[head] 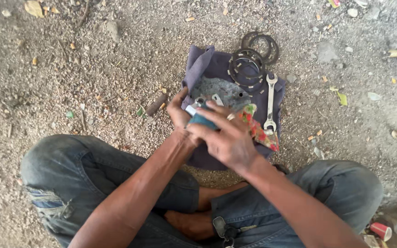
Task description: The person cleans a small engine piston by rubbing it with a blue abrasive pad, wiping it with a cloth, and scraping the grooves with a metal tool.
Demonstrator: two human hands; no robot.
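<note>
Teal and folded small, a rag sits under the fingers of the right hand, which press flat on it, likely to rub the metal part beneath. The left hand curls closed around that part's near edge, seemingly to steady it against the rubbing. Just beyond the fingertips a grey plate lies on a purple cloth, with ring plates and a spanner farther out, kept off the gravel.
</note>
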